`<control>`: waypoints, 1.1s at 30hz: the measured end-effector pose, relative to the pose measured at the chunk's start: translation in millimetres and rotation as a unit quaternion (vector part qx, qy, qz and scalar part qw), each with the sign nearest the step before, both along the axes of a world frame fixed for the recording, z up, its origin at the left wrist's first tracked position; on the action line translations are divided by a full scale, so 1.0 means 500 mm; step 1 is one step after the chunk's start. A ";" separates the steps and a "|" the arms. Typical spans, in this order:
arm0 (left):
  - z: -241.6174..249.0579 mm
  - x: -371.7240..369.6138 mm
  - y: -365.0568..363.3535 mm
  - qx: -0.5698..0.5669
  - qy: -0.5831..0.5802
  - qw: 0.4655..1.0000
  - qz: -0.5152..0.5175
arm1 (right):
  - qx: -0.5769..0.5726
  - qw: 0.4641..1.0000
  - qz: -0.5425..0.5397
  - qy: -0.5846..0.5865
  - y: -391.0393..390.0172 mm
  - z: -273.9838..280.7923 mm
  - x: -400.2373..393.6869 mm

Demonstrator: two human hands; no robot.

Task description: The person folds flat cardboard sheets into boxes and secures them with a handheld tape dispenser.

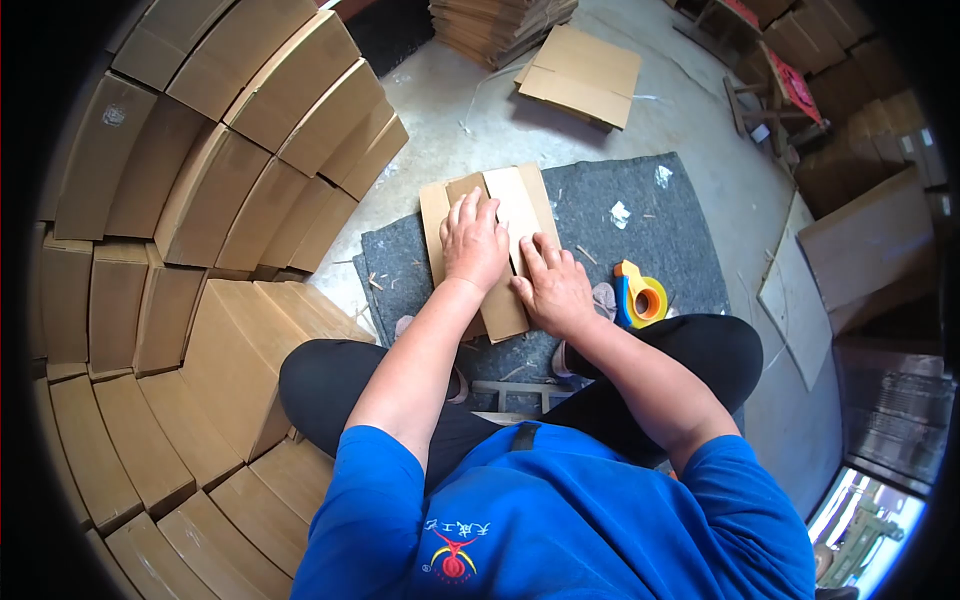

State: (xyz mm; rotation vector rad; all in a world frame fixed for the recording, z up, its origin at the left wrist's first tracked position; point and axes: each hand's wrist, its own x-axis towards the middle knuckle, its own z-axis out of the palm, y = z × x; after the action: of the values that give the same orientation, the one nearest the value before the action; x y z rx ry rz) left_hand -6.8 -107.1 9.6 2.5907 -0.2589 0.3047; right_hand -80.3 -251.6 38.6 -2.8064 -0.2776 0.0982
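Observation:
A cardboard box [515, 205] lies on a grey mat [640, 220] in front of my legs, its top flaps folded inward, with a pale strip along one side of the middle. My left hand [475, 240] rests on the flaps at the left, fingers spread and pointing away from me. On the right part of the box lies my right hand [556, 285], its fingers apart on the cardboard. Neither hand holds anything. An orange and blue tape dispenser [636, 295] with yellow tape sits on the mat, right of my right hand.
Stacked cartons [240, 190] rise along the left side. Flat cardboard [582, 75] lies on the floor ahead, near a pile of flattened boxes [495, 25]. A wooden stool [775, 95] and leaning boards [870, 240] stand at the right. Scraps dot the mat.

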 end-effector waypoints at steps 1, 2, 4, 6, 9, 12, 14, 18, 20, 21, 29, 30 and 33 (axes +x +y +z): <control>-0.004 0.000 0.001 0.003 -0.007 1.000 -0.003 | -0.003 1.000 0.001 -0.004 0.002 -0.002 0.000; -0.009 -0.001 0.001 0.004 -0.004 1.000 -0.004 | -0.006 1.000 0.003 -0.008 0.004 -0.005 0.000; -0.023 -0.006 -0.001 0.056 -0.046 0.997 -0.001 | -0.017 1.000 0.003 -0.019 0.009 -0.016 -0.003; -0.022 -0.001 0.002 0.069 -0.034 0.997 -0.009 | -0.032 0.999 0.005 -0.033 0.010 -0.026 -0.003; 0.023 0.029 0.009 0.091 0.051 0.994 -0.029 | -0.031 0.998 0.006 -0.046 0.009 -0.039 -0.001; 0.015 0.080 0.018 0.080 0.054 0.995 -0.003 | -0.003 0.998 -0.002 -0.065 0.008 -0.042 0.000; -0.033 0.111 0.018 0.097 -0.017 0.994 0.037 | 0.010 0.997 -0.003 -0.075 0.007 -0.043 -0.001; -0.041 0.113 0.016 0.066 0.081 0.995 0.002 | 0.019 0.997 -0.001 -0.073 0.001 -0.050 0.002; -0.037 0.093 0.012 0.078 0.084 0.993 0.018 | 0.040 0.995 0.005 -0.090 0.000 -0.057 0.002; -0.036 0.094 0.014 0.078 0.086 0.993 0.018 | 0.052 0.996 0.006 -0.072 0.002 -0.054 0.003; -0.056 0.105 0.042 0.080 0.067 0.995 -0.004 | 0.092 0.975 0.173 0.103 -0.070 0.017 -0.006; -0.055 0.103 0.037 0.078 0.069 0.995 -0.006 | 0.076 0.972 0.189 0.121 -0.072 0.026 -0.014; -0.045 0.105 0.032 0.062 0.070 0.996 0.004 | 0.055 0.986 0.146 0.052 -0.049 -0.007 -0.050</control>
State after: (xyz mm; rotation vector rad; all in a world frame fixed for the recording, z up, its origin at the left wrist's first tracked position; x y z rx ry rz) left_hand 45.8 -90.9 -12.8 2.7215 -0.2239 0.1113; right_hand -105.5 -276.2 35.0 -2.6226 -0.6480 0.2852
